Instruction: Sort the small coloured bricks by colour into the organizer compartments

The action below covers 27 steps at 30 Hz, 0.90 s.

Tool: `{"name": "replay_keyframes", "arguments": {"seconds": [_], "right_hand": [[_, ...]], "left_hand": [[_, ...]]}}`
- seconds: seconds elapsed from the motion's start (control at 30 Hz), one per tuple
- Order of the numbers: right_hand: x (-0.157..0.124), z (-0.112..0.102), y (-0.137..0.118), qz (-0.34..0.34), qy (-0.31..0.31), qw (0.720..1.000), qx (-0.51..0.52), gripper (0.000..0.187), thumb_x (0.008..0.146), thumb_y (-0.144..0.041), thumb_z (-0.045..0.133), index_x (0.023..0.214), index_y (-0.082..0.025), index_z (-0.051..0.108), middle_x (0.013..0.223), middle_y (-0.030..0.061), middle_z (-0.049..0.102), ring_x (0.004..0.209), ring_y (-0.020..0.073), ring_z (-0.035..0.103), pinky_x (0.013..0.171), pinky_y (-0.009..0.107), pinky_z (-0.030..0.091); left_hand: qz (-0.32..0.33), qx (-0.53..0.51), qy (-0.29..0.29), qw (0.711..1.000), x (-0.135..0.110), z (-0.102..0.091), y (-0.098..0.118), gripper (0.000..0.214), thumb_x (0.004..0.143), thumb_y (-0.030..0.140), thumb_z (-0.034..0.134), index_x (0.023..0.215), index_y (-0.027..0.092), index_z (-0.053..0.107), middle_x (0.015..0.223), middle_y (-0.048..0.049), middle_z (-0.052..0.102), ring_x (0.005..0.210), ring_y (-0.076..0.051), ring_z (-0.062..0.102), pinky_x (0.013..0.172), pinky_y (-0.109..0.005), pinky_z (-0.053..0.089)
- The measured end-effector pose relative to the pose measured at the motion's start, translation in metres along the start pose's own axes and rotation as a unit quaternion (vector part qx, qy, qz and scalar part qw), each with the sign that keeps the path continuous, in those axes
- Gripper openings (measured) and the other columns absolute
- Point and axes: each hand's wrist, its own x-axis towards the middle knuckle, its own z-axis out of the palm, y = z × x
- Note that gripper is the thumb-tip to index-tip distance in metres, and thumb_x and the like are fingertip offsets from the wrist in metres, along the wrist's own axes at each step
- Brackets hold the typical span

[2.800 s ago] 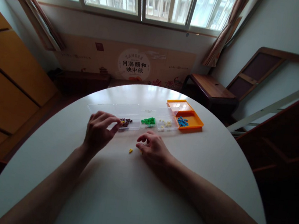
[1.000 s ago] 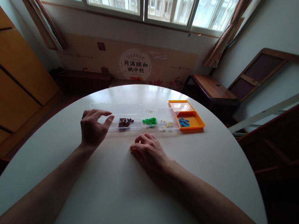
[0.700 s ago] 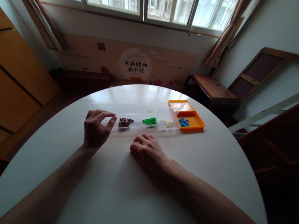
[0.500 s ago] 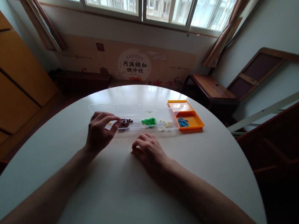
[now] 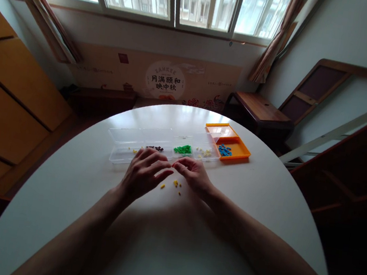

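Observation:
My left hand (image 5: 146, 171) hovers in front of the clear plastic box (image 5: 122, 156), its fingers stretched to the right and the thumb apart. Close to its fingertips, my right hand (image 5: 195, 175) is closed in a pinch; whatever sits between thumb and finger is too small to make out. Several small yellow pieces (image 5: 176, 183) lie on the white table below the hands. Inside the box are dark brown pieces (image 5: 155, 148), partly hidden by my left hand, green pieces (image 5: 182, 149) and pale cream pieces (image 5: 205, 152). A few yellow bits show at its left end.
Blue pieces (image 5: 225, 150) lie in an orange tray (image 5: 241, 151) at the box's right end. The round white table (image 5: 69, 194) curves away toward a wooden chair (image 5: 263, 107) at back right. The box's clear lid stands raised behind it.
My left hand has left the box's brown compartment, moving right and nearer to me. My right hand has lifted off the table into a pinch, uncovering the yellow pieces.

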Motion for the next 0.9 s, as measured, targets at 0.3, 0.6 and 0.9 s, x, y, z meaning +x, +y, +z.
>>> {"name": "replay_keyframes", "arguments": {"seconds": [0.3,0.6,0.9], "right_hand": [[-0.003,0.005,-0.002,-0.014,-0.010,1.000,0.019,0.018,0.081,-0.035,0.065,0.078,-0.017,0.069,0.077,0.0017,0.069,0.075,0.0143,0.062,0.074,0.029,0.047],[-0.006,-0.001,0.004,-0.047,-0.014,0.995,-0.085,0.016,0.084,-0.028,0.062,0.091,-0.019,0.073,0.088,0.0039,0.067,0.079,0.0143,0.059,0.073,0.028,0.047],[-0.022,0.002,0.008,-0.164,-0.121,0.902,-0.381,0.010,0.079,-0.015,0.068,0.085,-0.020,0.074,0.092,0.0066,0.065,0.089,0.0194,0.054,0.083,0.033,0.045]], "left_hand": [[0.008,0.002,0.028,1.000,0.002,0.001,0.004,0.010,0.080,0.022,0.071,0.087,0.023,0.063,0.084,0.0004,0.068,0.080,-0.016,0.055,0.075,-0.032,0.044],[-0.014,0.024,0.049,0.998,0.002,-0.002,-0.008,0.006,0.080,0.019,0.069,0.082,0.023,0.065,0.082,0.0000,0.068,0.080,-0.016,0.057,0.075,-0.031,0.046],[-0.217,0.135,0.163,0.953,-0.017,-0.007,-0.047,0.009,0.082,0.028,0.067,0.080,0.019,0.069,0.082,-0.0044,0.068,0.078,-0.020,0.059,0.079,-0.036,0.048]]}}
